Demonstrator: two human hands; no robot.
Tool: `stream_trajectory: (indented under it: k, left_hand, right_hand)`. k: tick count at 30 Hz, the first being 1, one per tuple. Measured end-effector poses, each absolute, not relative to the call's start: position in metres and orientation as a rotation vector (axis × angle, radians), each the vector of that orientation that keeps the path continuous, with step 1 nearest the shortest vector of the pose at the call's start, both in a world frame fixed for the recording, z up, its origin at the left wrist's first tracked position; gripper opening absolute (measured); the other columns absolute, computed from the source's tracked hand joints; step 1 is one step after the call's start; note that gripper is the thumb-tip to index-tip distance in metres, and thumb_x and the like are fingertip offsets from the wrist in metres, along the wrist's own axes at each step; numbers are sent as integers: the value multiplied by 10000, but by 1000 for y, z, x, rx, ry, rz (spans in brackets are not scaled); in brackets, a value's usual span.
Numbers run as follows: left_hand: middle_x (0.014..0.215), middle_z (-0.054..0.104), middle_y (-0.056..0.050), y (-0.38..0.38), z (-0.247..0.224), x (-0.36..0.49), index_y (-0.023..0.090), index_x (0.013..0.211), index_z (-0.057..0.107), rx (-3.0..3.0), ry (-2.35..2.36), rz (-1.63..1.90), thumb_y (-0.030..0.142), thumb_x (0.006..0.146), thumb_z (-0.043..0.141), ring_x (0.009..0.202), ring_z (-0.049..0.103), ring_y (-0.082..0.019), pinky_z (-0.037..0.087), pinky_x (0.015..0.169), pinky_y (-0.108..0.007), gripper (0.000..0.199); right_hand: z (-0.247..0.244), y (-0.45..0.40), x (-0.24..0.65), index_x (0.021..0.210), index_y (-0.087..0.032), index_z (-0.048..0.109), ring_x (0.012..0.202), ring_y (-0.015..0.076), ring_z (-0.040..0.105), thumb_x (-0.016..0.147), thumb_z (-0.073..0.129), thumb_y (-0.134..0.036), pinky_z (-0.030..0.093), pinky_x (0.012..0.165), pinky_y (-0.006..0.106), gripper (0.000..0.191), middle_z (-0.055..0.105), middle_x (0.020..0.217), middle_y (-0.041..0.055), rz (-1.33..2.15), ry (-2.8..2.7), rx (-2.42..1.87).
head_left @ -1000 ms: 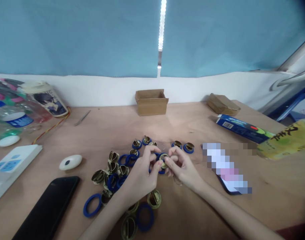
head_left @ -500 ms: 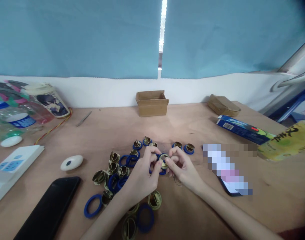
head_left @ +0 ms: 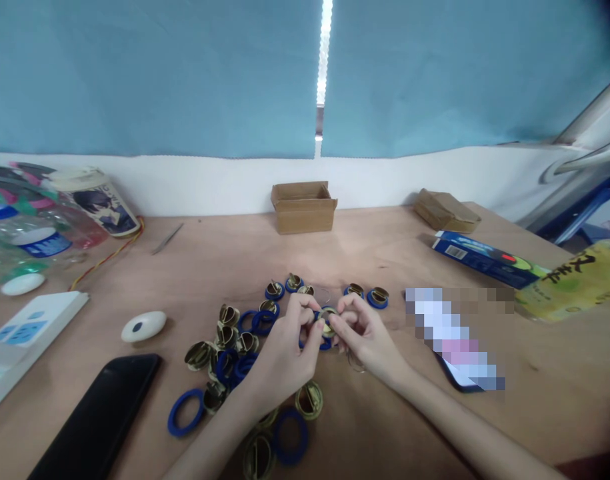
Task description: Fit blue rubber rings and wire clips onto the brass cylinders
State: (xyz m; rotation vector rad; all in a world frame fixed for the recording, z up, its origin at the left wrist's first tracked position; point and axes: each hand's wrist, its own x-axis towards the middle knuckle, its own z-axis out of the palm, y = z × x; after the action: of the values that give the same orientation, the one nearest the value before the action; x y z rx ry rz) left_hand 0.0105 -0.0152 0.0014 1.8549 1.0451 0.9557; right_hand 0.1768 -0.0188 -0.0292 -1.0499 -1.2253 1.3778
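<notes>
Between the fingertips of my left hand and my right hand is a round brass-coloured metal piece, pinched from both sides. Blue shows at its rim, though the fingers cover much of it. Several similar brass pieces, such as this one, are scattered around my left forearm. Among them lie several loose blue rings. Beyond my right hand, two brass pieces are seated in blue rings, one of them a brass piece with a blue ring. A thin wire loop shows below my right hand.
A small open cardboard box stands at the back. At right are a lit phone, a blue box and a yellow packet. A dark phone, white mouse-like object, power strip and bottles occupy the left.
</notes>
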Motion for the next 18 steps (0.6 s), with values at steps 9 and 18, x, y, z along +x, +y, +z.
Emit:
stream_trajectory:
  k: [9, 18]
  left_hand:
    - [714, 582, 34, -15, -3, 12, 234, 1029, 366, 1701, 1002, 938, 224, 985, 435, 677, 616, -150, 465, 625, -260, 83]
    - [851, 691, -35, -15, -4, 13, 225, 1146, 379, 1619, 1027, 883, 301, 1005, 431, 715, 678, -166, 509, 645, -287, 169]
  right_hand:
    - [-27, -15, 176, 856, -228, 459, 416, 78, 481, 798, 729, -523, 371, 405, 180, 403, 547, 517, -88, 1407, -1162, -1064]
    - [-20, -13, 181, 835, -216, 482, 387, 66, 466, 800, 718, -548, 357, 399, 184, 409, 587, 513, -74, 1443, -1154, -1063]
